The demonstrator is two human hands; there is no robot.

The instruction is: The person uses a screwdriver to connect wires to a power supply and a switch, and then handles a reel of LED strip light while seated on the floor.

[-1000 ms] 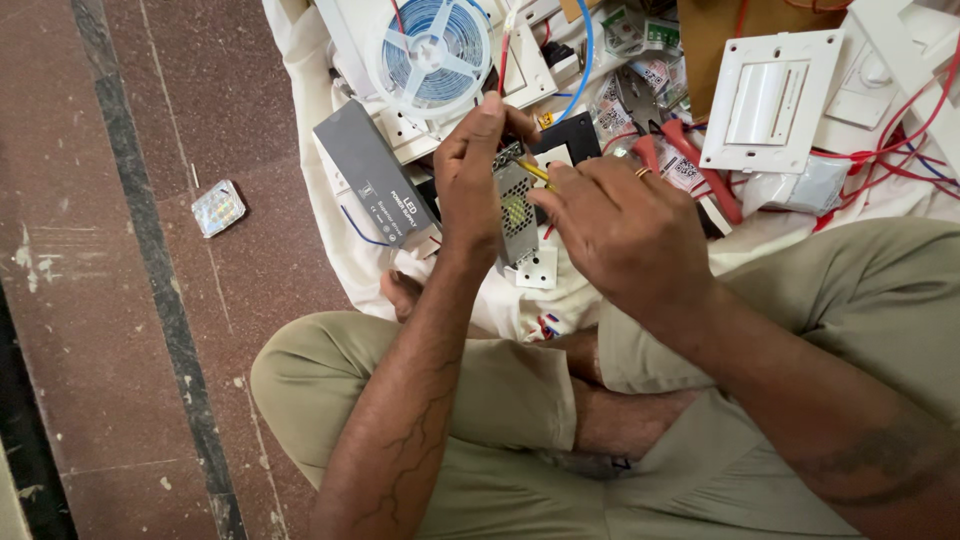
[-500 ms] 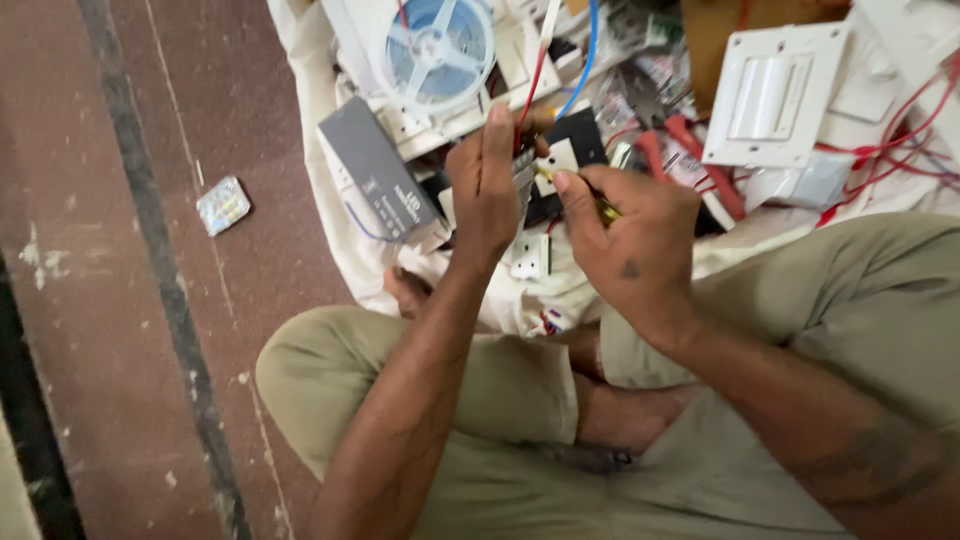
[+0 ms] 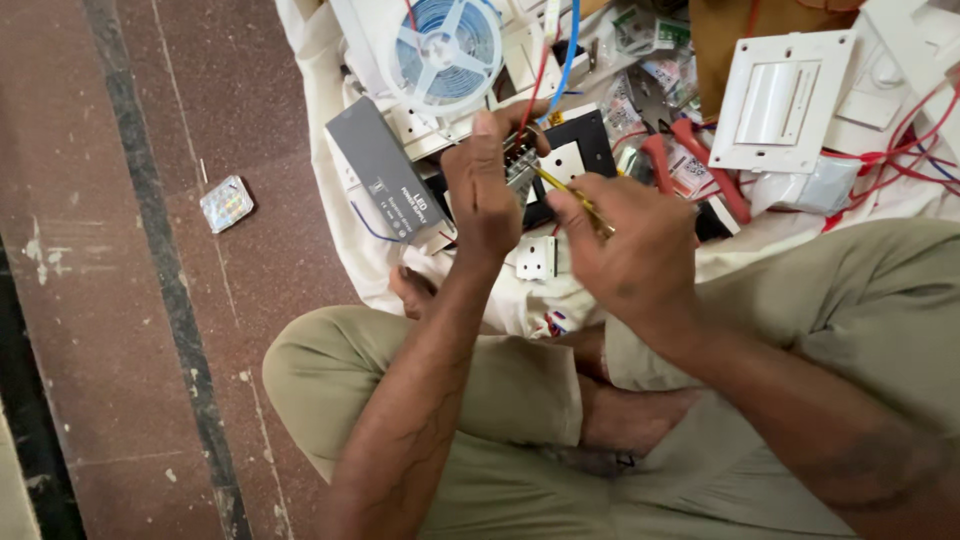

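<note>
Yellow screwdriver (image 3: pixel 565 193) in right hand (image 3: pixel 625 250), module (image 3: pixel 520 172) in left hand (image 3: pixel 485 190).

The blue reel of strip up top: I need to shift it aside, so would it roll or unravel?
The blue reel lies flat on its side, so it probably won't roll. Its coiled strip looks floppy and may unwind if tilted. It seems light, and a red wire crossing it might snag.

Grey power-supply box (image 3: pixel 385 180), blue tape reel (image 3: pixel 445 48), white switch plate (image 3: pixel 780 100) — all on white cloth (image 3: pixel 320 60).
</note>
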